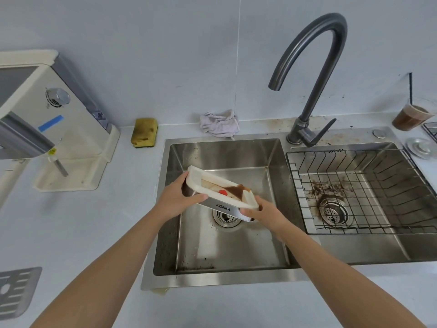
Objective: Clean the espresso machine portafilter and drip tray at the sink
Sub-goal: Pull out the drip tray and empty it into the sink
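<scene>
I've got both hands on the drip tray (208, 179), held above the drain (225, 217) in the left basin of the sink (236, 155). Left hand (179, 200) grips the tray's left end, with the thumb along the front and the fingers curled round the far edge. Right hand (264, 214) grips the right end, thumb on the front face. Tray is tilted with the right end lower, and brown liquid is pooled beside a red float (222, 192). Espresso machine (59, 114) sits on the counter to the left, well apart. Sponge (144, 132) and cloth (218, 124) lie behind the sink. Wire basket (354, 185) sits in the right basin.
</scene>
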`<action>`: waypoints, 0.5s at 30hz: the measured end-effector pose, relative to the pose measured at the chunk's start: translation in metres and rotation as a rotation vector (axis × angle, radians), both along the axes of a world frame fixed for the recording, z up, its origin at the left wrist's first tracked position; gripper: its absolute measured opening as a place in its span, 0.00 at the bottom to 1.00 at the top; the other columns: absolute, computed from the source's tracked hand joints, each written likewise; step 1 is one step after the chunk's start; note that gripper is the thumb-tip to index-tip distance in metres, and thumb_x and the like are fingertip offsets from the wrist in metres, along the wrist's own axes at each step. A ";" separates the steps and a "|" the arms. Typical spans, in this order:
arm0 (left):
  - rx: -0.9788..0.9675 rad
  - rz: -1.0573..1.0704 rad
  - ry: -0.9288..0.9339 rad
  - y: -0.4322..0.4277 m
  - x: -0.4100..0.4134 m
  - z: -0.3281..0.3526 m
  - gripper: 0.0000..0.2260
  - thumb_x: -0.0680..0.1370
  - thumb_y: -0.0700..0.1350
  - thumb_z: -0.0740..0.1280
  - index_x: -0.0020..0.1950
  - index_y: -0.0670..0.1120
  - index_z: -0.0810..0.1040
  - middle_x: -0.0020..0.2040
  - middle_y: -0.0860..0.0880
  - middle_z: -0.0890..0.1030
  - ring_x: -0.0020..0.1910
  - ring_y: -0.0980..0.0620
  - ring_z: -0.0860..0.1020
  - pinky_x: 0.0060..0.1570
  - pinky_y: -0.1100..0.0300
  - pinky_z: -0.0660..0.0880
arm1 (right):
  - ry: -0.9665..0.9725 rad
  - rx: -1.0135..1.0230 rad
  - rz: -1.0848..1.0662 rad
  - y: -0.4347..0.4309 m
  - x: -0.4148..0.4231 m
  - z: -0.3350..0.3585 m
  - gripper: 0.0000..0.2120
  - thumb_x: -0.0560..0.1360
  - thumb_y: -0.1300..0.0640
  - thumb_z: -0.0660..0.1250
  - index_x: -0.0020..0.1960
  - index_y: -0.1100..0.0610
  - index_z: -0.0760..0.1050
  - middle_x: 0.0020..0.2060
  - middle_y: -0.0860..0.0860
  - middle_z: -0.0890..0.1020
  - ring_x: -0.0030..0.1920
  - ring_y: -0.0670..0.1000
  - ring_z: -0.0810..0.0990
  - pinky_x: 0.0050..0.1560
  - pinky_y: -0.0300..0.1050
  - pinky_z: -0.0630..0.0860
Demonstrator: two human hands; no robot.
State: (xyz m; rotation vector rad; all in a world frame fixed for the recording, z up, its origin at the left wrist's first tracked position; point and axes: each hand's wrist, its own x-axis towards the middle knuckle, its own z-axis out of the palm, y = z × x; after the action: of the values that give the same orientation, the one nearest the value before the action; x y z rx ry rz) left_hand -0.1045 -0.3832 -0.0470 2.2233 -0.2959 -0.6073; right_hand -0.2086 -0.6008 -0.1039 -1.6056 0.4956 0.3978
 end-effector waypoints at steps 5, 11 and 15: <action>0.040 -0.015 -0.020 -0.003 0.008 0.004 0.36 0.70 0.51 0.72 0.74 0.50 0.59 0.69 0.50 0.71 0.68 0.49 0.68 0.66 0.49 0.69 | 0.036 0.027 -0.013 0.005 -0.001 -0.004 0.15 0.74 0.55 0.68 0.59 0.52 0.70 0.46 0.46 0.78 0.45 0.44 0.74 0.43 0.36 0.70; 0.060 -0.021 -0.042 -0.013 0.015 0.010 0.37 0.71 0.52 0.72 0.75 0.48 0.59 0.70 0.49 0.69 0.66 0.51 0.68 0.62 0.58 0.67 | 0.100 0.097 -0.017 0.012 -0.005 -0.011 0.17 0.73 0.48 0.67 0.58 0.54 0.74 0.46 0.49 0.80 0.49 0.52 0.75 0.54 0.46 0.72; 0.078 -0.031 -0.055 -0.021 0.018 0.015 0.35 0.71 0.53 0.71 0.74 0.47 0.61 0.70 0.49 0.70 0.65 0.51 0.69 0.62 0.58 0.67 | 0.167 0.130 -0.008 0.017 -0.007 -0.007 0.16 0.76 0.48 0.62 0.60 0.55 0.73 0.43 0.48 0.78 0.43 0.47 0.74 0.43 0.38 0.70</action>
State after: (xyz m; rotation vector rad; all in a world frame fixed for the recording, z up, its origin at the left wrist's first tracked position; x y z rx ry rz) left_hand -0.0862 -0.4041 -0.0323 2.3171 -0.3411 -0.5840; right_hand -0.2156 -0.5834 -0.1111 -1.4516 0.5903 0.5505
